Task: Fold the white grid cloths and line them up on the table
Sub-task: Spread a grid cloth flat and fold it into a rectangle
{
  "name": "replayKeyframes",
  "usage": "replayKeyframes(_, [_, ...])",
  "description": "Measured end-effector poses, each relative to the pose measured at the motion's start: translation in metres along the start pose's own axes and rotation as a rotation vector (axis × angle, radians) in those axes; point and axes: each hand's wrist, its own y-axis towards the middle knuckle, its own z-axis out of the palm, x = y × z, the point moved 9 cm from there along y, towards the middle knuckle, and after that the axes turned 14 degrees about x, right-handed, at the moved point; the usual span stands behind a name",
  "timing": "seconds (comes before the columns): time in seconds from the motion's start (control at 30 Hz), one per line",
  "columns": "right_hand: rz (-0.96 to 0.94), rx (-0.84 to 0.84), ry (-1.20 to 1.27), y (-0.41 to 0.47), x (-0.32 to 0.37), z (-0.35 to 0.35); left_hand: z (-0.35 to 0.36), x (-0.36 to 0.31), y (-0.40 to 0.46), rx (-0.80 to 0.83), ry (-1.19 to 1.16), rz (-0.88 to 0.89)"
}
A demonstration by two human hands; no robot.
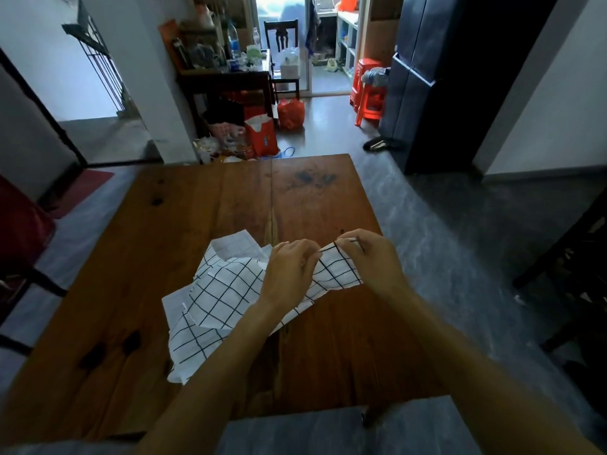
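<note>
Currently, as seen from the head camera:

Worktop: a brown wooden worktop [203, 205] fills the middle of the frame, with a seam running up its centre and dark knots at lower left.

Cloths: the white grid cloths [216, 290] lie in a crumpled heap at the centre of the frame, spreading toward lower left; how many pieces are in the heap cannot be told. Some parts show bold black grid lines, others show the paler reverse side.

Left hand: the left hand [289, 274] sits just right of the heap's middle, its grip closed on a raised edge of cloth, fingers curled and pinched together.

Right hand: the right hand [371, 257] is just beside the left, at centre right, its grip clamped on the same raised edge, a corner of grid cloth showing between thumb and fingers.

Cloth between hands: a short span is lifted off the wood and held taut; the rest rests on the worktop.

Background: a dark side table [226, 77] crowded with bottles stands at upper centre, red plastic stools [369, 90] at upper right, a red bag [290, 113] on the floor between them.
</note>
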Motion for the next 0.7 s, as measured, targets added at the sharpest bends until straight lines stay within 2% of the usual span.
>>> replayKeyframes(0.3, [-0.016,-0.031,0.101,0.010,0.021,-0.024,-0.005,0.031,-0.027,-0.041,0.003,-0.138])
replayKeyframes(0.53, [-0.034,-0.140,0.128,0.011,0.033,-0.041,-0.003,0.051,-0.052,-0.024,0.064,-0.204])
replayKeyframes(0.7, [-0.080,-0.177,0.067,0.014,0.035,-0.047,0.000,0.076,-0.066,0.035,0.086,-0.366])
